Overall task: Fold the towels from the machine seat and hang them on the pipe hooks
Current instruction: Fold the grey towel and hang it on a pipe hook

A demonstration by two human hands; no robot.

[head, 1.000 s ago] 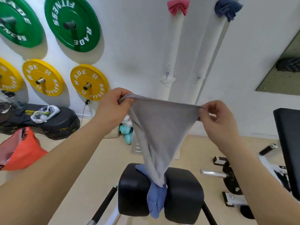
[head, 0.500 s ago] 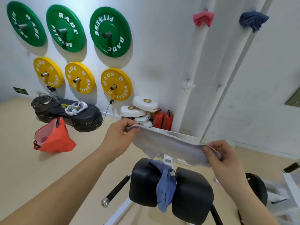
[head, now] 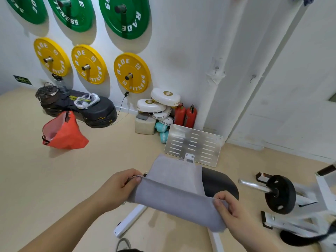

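Your left hand (head: 118,188) pinches one corner of the towel (head: 174,195), your right hand (head: 234,213) the other. The towel stretches between them, its far half over the seat (head: 220,184) just beyond.

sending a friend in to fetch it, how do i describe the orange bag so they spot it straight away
Find the wall hung with yellow weight plates; on the floor beneath them sits a low black platform. The orange bag lies on the beige floor in front of that platform. It is the only bright orange thing there, slumped open with a pale pink lining showing.
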